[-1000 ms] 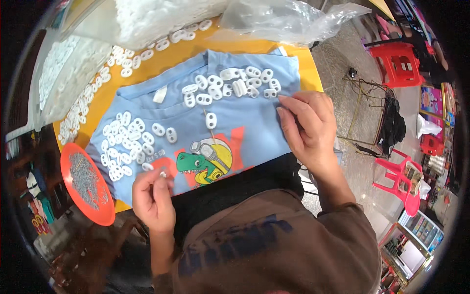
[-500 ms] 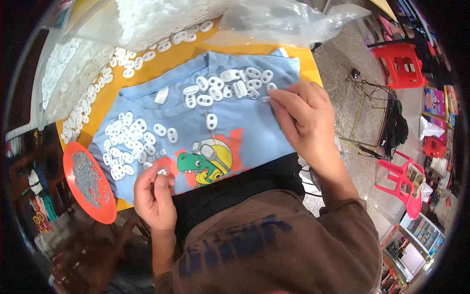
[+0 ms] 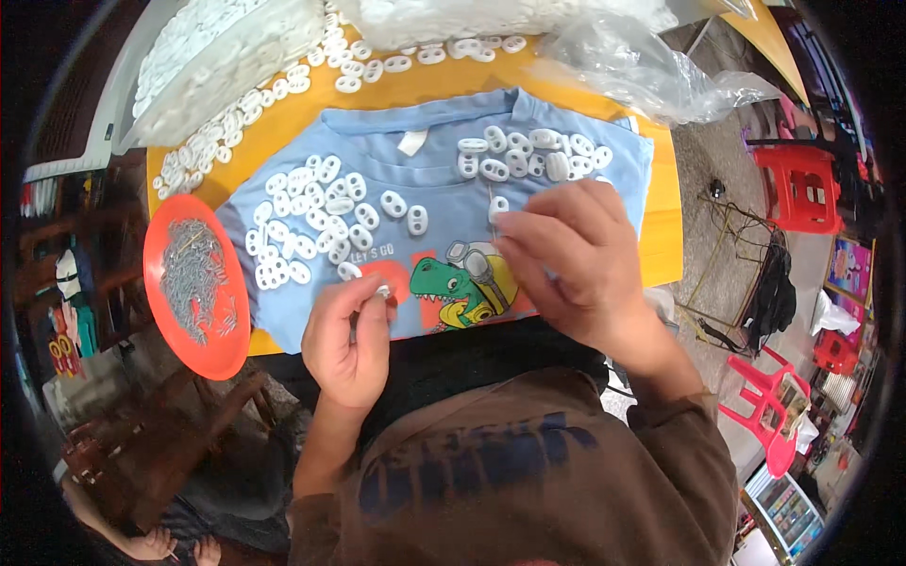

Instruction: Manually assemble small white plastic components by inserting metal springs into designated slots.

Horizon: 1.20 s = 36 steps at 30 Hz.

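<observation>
My left hand (image 3: 347, 341) is closed near the front edge of the blue T-shirt (image 3: 377, 208), pinching a small white piece (image 3: 382, 291) between thumb and fingertips. Several white oval pieces with two holes (image 3: 316, 203) lie in a cluster beyond it. Over the printed dinosaur, my right hand (image 3: 576, 259) has its fingers bent inward, the fingertips at the lower edge of a white two-hole piece (image 3: 499, 205) on a thin stick. Whatever sits between those fingertips is hidden. A second group of white pieces (image 3: 519, 151) lies farther off, toward the collar's right.
A red oval plate (image 3: 236, 316) of small grey metal parts stands at the left. White pieces (image 3: 212, 141) are strewn over the yellow table (image 3: 661, 255), beside filled clear bags. Another person's hand (image 3: 151, 543) shows at lower left. Red stools stand on the right.
The view has shifted, so the table sits farther right in the picture. My right hand has moved from the far right group back to the piece on the stick. My left hand keeps its pinch.
</observation>
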Each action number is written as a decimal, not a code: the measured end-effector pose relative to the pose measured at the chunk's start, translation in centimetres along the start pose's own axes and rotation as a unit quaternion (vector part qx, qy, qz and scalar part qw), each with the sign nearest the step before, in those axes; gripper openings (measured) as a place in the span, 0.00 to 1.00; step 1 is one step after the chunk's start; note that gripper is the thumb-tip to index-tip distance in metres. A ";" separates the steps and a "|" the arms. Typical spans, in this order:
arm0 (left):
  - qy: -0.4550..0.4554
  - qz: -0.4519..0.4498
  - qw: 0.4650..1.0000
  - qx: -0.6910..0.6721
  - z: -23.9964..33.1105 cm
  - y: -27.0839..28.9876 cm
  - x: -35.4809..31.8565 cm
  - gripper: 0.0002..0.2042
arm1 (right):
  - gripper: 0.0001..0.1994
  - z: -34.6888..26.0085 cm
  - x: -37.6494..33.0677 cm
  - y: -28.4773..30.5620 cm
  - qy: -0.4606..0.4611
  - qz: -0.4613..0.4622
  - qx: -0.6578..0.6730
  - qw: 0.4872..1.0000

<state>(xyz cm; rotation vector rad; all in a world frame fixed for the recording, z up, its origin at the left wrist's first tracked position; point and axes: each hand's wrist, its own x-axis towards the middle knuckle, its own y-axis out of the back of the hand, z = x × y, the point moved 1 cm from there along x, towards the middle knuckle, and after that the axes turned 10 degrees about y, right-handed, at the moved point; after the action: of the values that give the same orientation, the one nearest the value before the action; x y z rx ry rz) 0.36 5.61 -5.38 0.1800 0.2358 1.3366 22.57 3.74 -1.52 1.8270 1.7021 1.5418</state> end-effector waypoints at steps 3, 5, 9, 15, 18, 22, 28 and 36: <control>-0.006 0.019 0.999 -0.032 -0.2 -0.1 -0.2 0.09 | 0.14 -0.6 1.4 -1.9 0.015 -0.017 0.000 1.000; -0.004 0.033 0.998 -0.059 -0.4 -0.1 -0.3 0.09 | 0.10 -0.8 2.0 -3.6 0.027 -0.019 -0.029 0.999; -0.018 0.027 0.999 -0.011 -0.3 0.1 -0.3 0.08 | 0.14 -1.0 2.9 -4.4 0.019 -0.059 -0.024 0.998; -0.036 0.018 0.999 0.033 -0.5 0.5 -0.3 0.08 | 0.12 -1.0 2.8 -4.7 0.017 -0.067 -0.034 0.997; -0.060 0.013 0.997 0.037 -0.4 0.5 -0.1 0.09 | 0.12 -0.8 2.7 -4.6 0.010 -0.068 -0.041 0.997; -0.067 0.012 0.997 0.046 -0.1 0.9 -0.1 0.09 | 0.11 -0.9 2.9 -4.6 0.011 -0.062 -0.036 0.997; -0.143 -0.019 0.984 0.106 0.3 0.7 0.7 0.10 | 0.13 -1.5 4.1 -3.3 0.026 -0.083 -0.034 0.996; -0.069 -0.065 0.989 0.115 -1.0 -0.7 0.8 0.10 | 0.08 -7.4 12.8 -7.4 0.149 -0.140 0.124 0.971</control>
<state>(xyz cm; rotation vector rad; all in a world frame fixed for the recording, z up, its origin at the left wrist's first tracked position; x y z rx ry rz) 0.91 6.24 -6.58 0.4421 0.2802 1.1598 9.66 13.11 3.02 1.4201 2.2699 1.6032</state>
